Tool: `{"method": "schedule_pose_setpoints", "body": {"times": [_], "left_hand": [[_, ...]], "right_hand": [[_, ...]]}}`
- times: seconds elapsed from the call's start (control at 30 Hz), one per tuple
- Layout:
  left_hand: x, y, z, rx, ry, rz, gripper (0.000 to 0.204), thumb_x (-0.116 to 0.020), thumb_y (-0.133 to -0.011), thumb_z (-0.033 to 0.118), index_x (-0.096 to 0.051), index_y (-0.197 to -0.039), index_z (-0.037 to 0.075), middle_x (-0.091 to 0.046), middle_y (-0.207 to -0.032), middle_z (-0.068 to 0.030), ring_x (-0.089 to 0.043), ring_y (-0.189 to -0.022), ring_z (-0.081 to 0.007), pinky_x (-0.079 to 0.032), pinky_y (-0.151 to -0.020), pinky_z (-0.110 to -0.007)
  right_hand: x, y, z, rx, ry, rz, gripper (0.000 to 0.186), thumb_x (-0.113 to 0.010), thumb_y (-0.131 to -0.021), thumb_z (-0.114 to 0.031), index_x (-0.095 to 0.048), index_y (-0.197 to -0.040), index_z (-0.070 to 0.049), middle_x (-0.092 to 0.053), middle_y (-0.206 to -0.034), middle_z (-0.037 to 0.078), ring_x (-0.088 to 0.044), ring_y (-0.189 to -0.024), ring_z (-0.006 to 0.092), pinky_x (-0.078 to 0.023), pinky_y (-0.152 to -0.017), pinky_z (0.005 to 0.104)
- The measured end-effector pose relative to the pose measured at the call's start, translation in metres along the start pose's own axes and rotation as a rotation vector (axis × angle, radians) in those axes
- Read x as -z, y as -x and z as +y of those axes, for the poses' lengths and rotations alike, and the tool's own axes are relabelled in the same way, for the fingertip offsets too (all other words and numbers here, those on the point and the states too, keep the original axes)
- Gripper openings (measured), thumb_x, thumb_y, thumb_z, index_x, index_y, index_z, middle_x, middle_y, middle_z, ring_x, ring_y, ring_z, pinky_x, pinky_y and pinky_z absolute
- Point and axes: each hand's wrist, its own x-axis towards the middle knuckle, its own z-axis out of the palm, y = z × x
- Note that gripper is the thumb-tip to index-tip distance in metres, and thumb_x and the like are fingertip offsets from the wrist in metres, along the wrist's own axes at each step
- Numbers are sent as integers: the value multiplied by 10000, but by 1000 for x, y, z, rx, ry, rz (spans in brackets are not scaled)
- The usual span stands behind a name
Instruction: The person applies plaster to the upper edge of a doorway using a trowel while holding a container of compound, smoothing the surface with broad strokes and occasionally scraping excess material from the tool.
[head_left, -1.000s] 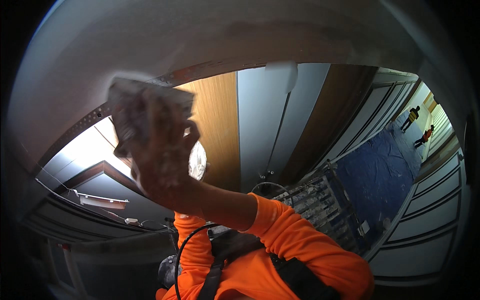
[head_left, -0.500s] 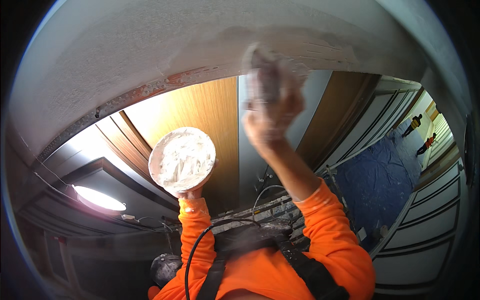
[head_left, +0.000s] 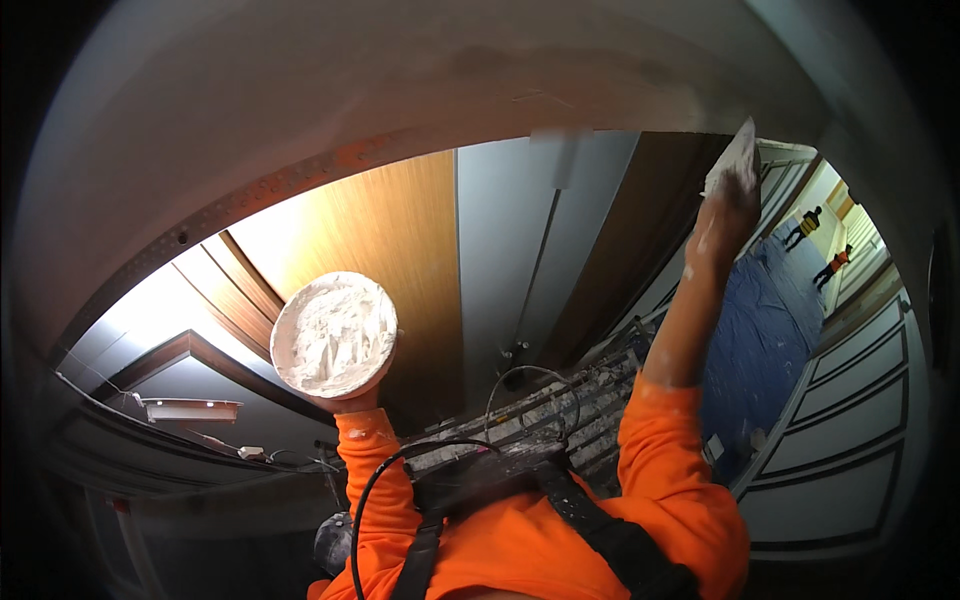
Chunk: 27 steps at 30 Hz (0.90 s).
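Note:
My left hand (head_left: 350,400) holds up a round tub (head_left: 335,330) filled with thick white paste, its fingers mostly hidden under and behind it. My right hand (head_left: 732,205), stretched up to the upper right, grips a flat blade tool (head_left: 738,160) smeared with white paste. The blade is at the edge of the curved grey overhead surface (head_left: 480,70); contact is unclear. A perforated strip (head_left: 250,195) runs along that edge on the left, with reddish patches.
Beneath me is a slatted, paste-spattered platform (head_left: 600,390) with cables. A blue sheet (head_left: 760,315) covers the floor at right, where two people (head_left: 805,225) stand farther off, between panelled walls (head_left: 830,410). A light fixture (head_left: 190,408) hangs at the lower left.
My right hand and tool have swept rightward along the edge from the upper left. The tub, mostly hidden a second ago, shows fully; since half a second ago it moved slightly left and down.

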Motion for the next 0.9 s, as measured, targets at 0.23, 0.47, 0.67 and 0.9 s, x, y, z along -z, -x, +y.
{"method": "schedule_pose_setpoints", "body": {"times": [0.23,0.47,0.67,0.9], "left_hand": [[2,-13,4,55,-81,-158,811,-486,-776,701,-374,-1426,229,-400,-1467,-4,-328,-1370,-266,-252,-1130,-490],[-7,-13,-2,112,-34,-454,808,-399,-817,718,-333,-1451,222,-334,-1506,-6,-300,-1385,-262,-228,-1149,-445],[-15,-8,6,-241,-105,-153,765,-319,-897,659,-280,-1469,153,-288,-1519,-96,-270,-1392,-328,-259,-1127,-501],[-18,9,21,-337,-219,146,754,-307,-920,631,-254,-1476,124,-267,-1526,-120,-273,-1385,-369,-256,-1117,-551]], "right_hand": [[-39,23,-21,11,293,-155,451,-494,-851,-63,-504,-1296,11,-541,-1213,238,-537,-1146,377,-422,-1003,436],[-78,131,-114,374,202,-244,753,-585,-684,9,-389,-1410,-24,-406,-1238,256,-430,-1119,405,-379,-943,507],[-107,211,-183,361,94,-446,769,-729,-610,-52,-510,-1346,-96,-368,-1316,223,-401,-1177,372,-375,-846,517],[-77,229,-180,453,-458,-685,617,-627,-762,-44,-457,-1355,-66,-517,-1229,177,-546,-1024,296,-439,-786,442]]}}
